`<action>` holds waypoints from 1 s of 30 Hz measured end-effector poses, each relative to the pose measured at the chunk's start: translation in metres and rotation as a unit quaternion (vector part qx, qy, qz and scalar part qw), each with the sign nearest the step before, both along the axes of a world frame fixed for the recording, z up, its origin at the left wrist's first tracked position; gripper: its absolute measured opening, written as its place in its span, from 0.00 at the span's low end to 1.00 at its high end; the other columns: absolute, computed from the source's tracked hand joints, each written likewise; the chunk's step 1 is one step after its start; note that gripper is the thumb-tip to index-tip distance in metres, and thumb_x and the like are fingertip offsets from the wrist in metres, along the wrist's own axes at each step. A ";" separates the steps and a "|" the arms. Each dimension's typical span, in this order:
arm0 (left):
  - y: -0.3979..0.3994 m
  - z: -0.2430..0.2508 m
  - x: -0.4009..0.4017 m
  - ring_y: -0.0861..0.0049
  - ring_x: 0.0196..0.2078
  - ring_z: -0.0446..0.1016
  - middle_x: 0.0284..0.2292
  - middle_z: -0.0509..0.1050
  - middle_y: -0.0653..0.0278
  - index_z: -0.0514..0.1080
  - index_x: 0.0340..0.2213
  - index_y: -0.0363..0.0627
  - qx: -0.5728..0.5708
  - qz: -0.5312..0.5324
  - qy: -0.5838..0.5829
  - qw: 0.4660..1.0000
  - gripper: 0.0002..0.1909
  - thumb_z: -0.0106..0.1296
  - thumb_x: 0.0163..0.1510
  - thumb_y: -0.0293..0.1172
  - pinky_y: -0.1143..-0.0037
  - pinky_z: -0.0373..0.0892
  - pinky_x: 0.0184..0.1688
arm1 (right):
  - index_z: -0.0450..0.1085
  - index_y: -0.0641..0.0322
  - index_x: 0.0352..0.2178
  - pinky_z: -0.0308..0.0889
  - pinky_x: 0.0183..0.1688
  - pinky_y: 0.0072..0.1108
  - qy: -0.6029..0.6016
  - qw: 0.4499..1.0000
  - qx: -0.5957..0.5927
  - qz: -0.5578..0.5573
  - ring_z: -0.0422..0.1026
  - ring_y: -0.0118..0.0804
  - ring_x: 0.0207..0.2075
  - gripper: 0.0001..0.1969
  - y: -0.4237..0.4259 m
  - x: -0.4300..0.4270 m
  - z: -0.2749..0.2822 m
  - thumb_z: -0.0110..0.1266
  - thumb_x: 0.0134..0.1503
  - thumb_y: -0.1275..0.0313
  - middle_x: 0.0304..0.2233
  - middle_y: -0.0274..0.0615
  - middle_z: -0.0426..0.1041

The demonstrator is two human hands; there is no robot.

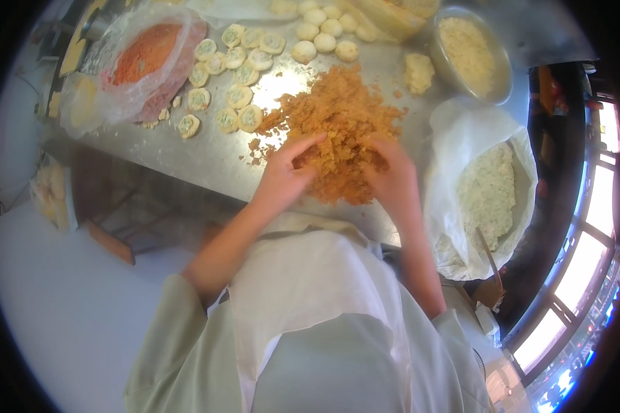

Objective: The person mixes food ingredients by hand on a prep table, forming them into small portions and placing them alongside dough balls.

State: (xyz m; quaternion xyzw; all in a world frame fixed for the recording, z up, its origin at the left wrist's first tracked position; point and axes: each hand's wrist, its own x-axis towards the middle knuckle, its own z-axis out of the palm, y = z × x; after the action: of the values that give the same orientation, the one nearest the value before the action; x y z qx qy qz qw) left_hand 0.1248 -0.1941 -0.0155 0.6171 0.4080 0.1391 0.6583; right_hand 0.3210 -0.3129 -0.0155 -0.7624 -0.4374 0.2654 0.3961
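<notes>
A loose heap of orange-brown crumbly mixture (341, 108) lies on the metal worktop (186, 160) right before me. My left hand (289, 168) grips its left side, thumb and forefinger spread around some of the crumbs. From the right, my right hand (392, 170) curls into the same heap. Crumbs fill the gap between the two hands, and most of my fingertips are buried in them. Left of the heap lie several small dough rounds with a green-flecked filling (238, 96). Just beyond it, several pale dough balls (324, 42) sit close together.
At left, a plastic bag holds reddish-orange powder (147, 54). A metal bowl (505, 77) of pale crumbly mixture stands far right, with a pale dough lump (419, 74) beside it. Nearer, a plastic-lined container (444, 134) holds green-flecked mixture and a stick-like utensil (488, 255). A stool (111, 242) stands below left.
</notes>
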 end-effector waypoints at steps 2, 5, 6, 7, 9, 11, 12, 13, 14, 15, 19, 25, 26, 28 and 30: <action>0.002 -0.012 -0.011 0.78 0.51 0.74 0.54 0.75 0.61 0.72 0.58 0.46 0.061 -0.006 0.006 0.998 0.31 0.52 0.51 0.13 0.79 0.71 0.49 | 0.76 0.68 0.45 0.68 0.57 0.34 0.020 1.000 -0.005 -0.013 0.73 0.55 0.52 0.20 -0.005 0.000 -0.001 0.62 0.47 0.82 0.48 0.54 0.77; 0.001 -0.015 -0.016 0.75 0.48 0.75 0.52 0.76 0.60 0.73 0.57 0.46 0.172 -0.010 0.036 0.984 0.30 0.54 0.52 0.15 0.77 0.73 0.47 | 0.76 0.66 0.44 0.69 0.53 0.35 -0.086 0.996 0.035 0.020 0.74 0.55 0.49 0.19 -0.006 0.000 -0.002 0.65 0.48 0.80 0.46 0.53 0.77; 0.000 -0.015 -0.016 0.74 0.46 0.76 0.51 0.76 0.59 0.73 0.56 0.45 0.221 -0.008 0.063 0.973 0.28 0.56 0.53 0.17 0.76 0.73 0.46 | 0.77 0.65 0.44 0.70 0.50 0.36 -0.113 0.992 0.037 0.031 0.74 0.54 0.47 0.19 -0.005 -0.001 -0.001 0.66 0.48 0.78 0.43 0.52 0.78; -0.001 -0.015 -0.015 0.74 0.46 0.76 0.51 0.76 0.59 0.73 0.56 0.45 0.220 -0.007 0.063 0.973 0.28 0.56 0.53 0.17 0.76 0.73 0.46 | 0.77 0.64 0.44 0.70 0.48 0.37 -0.141 0.988 0.038 0.043 0.74 0.54 0.44 0.18 -0.005 -0.002 -0.001 0.66 0.48 0.77 0.40 0.51 0.78; -0.006 -0.017 -0.006 0.69 0.42 0.78 0.49 0.76 0.56 0.74 0.54 0.43 0.314 -0.062 0.070 0.945 0.25 0.60 0.54 0.22 0.74 0.75 0.41 | 0.77 0.64 0.43 0.70 0.46 0.36 -0.166 0.984 0.045 0.050 0.73 0.54 0.43 0.17 0.001 -0.011 -0.006 0.66 0.49 0.77 0.38 0.50 0.77; -0.013 -0.030 0.006 0.62 0.39 0.78 0.46 0.76 0.55 0.75 0.52 0.43 0.361 -0.059 0.084 0.927 0.24 0.63 0.52 0.25 0.71 0.76 0.39 | 0.77 0.64 0.42 0.70 0.44 0.36 -0.187 0.979 0.057 0.061 0.73 0.53 0.41 0.16 0.011 -0.022 -0.020 0.65 0.49 0.76 0.35 0.50 0.76; -0.012 -0.035 0.013 0.60 0.39 0.78 0.45 0.76 0.54 0.75 0.52 0.44 0.398 -0.074 0.076 0.911 0.24 0.63 0.52 0.25 0.70 0.76 0.39 | 0.77 0.64 0.41 0.70 0.43 0.36 -0.206 0.976 0.043 0.056 0.73 0.54 0.39 0.15 0.016 -0.026 -0.028 0.65 0.50 0.76 0.33 0.51 0.76; -0.012 -0.039 0.017 0.59 0.39 0.78 0.44 0.76 0.54 0.75 0.52 0.44 0.435 -0.088 0.069 0.893 0.24 0.63 0.51 0.25 0.68 0.76 0.38 | 0.77 0.65 0.41 0.71 0.41 0.36 -0.226 0.973 0.028 0.051 0.73 0.55 0.38 0.14 0.018 -0.028 -0.034 0.64 0.50 0.76 0.31 0.51 0.75; -0.011 -0.041 0.020 0.55 0.35 0.77 0.38 0.77 0.53 0.76 0.50 0.44 0.440 -0.078 0.054 0.893 0.22 0.63 0.51 0.25 0.67 0.75 0.37 | 0.77 0.65 0.41 0.71 0.41 0.36 -0.227 0.972 0.029 0.051 0.73 0.55 0.38 0.14 0.016 -0.025 -0.039 0.64 0.50 0.76 0.31 0.51 0.75; -0.009 -0.045 0.019 0.55 0.35 0.77 0.38 0.77 0.53 0.76 0.50 0.44 0.441 -0.076 0.057 0.892 0.22 0.63 0.51 0.25 0.67 0.75 0.37 | 0.77 0.66 0.40 0.71 0.40 0.36 -0.188 0.980 0.039 0.052 0.74 0.56 0.37 0.13 0.016 -0.020 -0.042 0.63 0.51 0.77 0.32 0.52 0.75; -0.007 -0.044 0.018 0.68 0.30 0.79 0.33 0.79 0.57 0.80 0.44 0.41 0.330 0.007 0.020 0.944 0.15 0.61 0.54 0.22 0.71 0.74 0.33 | 0.76 0.68 0.38 0.72 0.40 0.39 -0.110 0.989 0.092 0.023 0.76 0.59 0.36 0.10 0.015 -0.014 -0.036 0.60 0.53 0.78 0.34 0.56 0.76; -0.004 -0.034 0.005 0.84 0.26 0.77 0.33 0.80 0.64 0.80 0.42 0.36 0.005 0.086 0.058 0.995 0.09 0.54 0.63 0.24 0.80 0.73 0.28 | 0.76 0.69 0.40 0.73 0.39 0.36 -0.079 0.995 0.067 -0.006 0.76 0.59 0.36 0.09 0.004 -0.010 -0.035 0.58 0.56 0.79 0.35 0.57 0.77; 0.000 -0.037 0.002 0.85 0.25 0.77 0.33 0.80 0.63 0.79 0.44 0.36 0.006 0.099 0.065 0.993 0.10 0.52 0.64 0.25 0.82 0.73 0.27 | 0.76 0.69 0.40 0.73 0.39 0.36 -0.079 0.995 0.067 -0.006 0.76 0.59 0.36 0.09 0.004 -0.010 -0.034 0.58 0.56 0.79 0.35 0.57 0.77; 0.006 -0.039 -0.001 0.85 0.26 0.77 0.34 0.80 0.62 0.78 0.46 0.36 -0.018 0.119 0.039 0.992 0.11 0.52 0.65 0.25 0.82 0.73 0.27 | 0.76 0.67 0.39 0.72 0.39 0.36 -0.090 0.995 0.025 -0.026 0.76 0.59 0.37 0.09 0.003 -0.011 -0.030 0.57 0.56 0.80 0.35 0.57 0.77; 0.007 -0.035 -0.001 0.86 0.25 0.76 0.35 0.80 0.60 0.74 0.51 0.37 -0.029 0.132 0.006 0.991 0.14 0.48 0.66 0.24 0.83 0.73 0.28 | 0.76 0.67 0.39 0.72 0.39 0.37 -0.086 0.996 0.032 -0.023 0.76 0.60 0.36 0.09 0.005 -0.010 -0.025 0.57 0.55 0.80 0.35 0.57 0.77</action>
State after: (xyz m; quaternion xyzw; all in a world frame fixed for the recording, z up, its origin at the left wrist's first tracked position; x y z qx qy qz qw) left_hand 0.1240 -0.1867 -0.0502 0.5389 0.4939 0.2089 0.6496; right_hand 0.3107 -0.3076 -0.0405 -0.7792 -0.4604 0.1760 0.3872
